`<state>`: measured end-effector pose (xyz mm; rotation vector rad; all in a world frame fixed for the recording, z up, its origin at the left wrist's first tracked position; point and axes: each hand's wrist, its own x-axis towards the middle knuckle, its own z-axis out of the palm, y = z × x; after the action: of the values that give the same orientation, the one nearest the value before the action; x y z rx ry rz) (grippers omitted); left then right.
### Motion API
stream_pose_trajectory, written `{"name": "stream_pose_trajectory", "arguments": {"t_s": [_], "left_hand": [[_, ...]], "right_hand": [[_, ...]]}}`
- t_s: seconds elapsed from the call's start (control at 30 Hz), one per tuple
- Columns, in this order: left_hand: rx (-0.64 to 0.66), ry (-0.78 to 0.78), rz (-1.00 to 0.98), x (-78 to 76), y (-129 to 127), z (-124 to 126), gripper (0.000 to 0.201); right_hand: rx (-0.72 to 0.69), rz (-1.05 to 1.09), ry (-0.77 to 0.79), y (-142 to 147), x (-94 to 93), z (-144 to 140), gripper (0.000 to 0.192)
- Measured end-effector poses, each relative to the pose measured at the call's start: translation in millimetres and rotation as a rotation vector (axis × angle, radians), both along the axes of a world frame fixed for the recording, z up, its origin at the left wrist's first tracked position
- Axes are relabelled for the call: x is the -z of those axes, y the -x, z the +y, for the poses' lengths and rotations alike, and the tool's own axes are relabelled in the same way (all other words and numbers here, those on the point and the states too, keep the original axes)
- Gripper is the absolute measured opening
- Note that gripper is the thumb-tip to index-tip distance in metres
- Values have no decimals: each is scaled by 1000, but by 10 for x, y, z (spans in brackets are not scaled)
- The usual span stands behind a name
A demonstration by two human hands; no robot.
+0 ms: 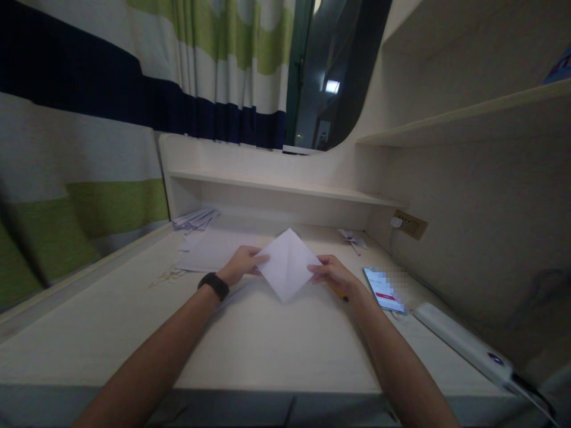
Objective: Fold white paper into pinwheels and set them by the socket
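Observation:
A white square sheet of paper (288, 267) is held up above the desk with its corners pointing up, down and sideways. A crease runs down its middle. My left hand (244, 263) pinches the left corner, thumb on the near face; a dark band circles that wrist. At the right corner, my right hand (332, 273) grips the paper between thumb and fingers. Partly hidden behind the right hand lies a yellow object (339, 292) with a dark end, its kind unclear.
White sheets (205, 249) lie at the back left, beside a pile of folded paper strips (196, 219). A paper pinwheel (352, 239) rests at the back right. A phone (383, 290) and a long white power strip (464, 345) lie to the right, below a wall socket (413, 224).

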<state>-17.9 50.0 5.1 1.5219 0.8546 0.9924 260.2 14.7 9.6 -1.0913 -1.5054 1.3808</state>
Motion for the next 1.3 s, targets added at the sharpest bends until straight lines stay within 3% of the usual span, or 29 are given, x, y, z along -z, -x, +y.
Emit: {"name": "stream_pose_trajectory", "arguments": {"t_s": [0.33,0.53,0.7,0.87,1.0,1.07,1.17,1.3], "left_hand": [[50,-51,49,-1,62,47,31],[78,23,-13,51,101,93,30],[116,81,-9,44,119,83,33],[151,95,-58,77,121,109,69],[186,84,-57,86,140,136,39],[255,105,-95,69,153,134,34],[342,96,-118,18,156,104,40],[271,-25,43,-46,95,33,55]], "right_hand": [[-27,8,11,-96,42,39,34],[42,105,-154,-51,13,32,74],[-75,-31,-179,-63,-21,36,53],[22,-183,-199,-74,8,75,30],[60,-88,-172,-85,38,95,29],[102,-19,-168,-97,53,110,31],[177,68,-156,-121,71,134,32],[241,167,-121,-132,83,155,31]]}}
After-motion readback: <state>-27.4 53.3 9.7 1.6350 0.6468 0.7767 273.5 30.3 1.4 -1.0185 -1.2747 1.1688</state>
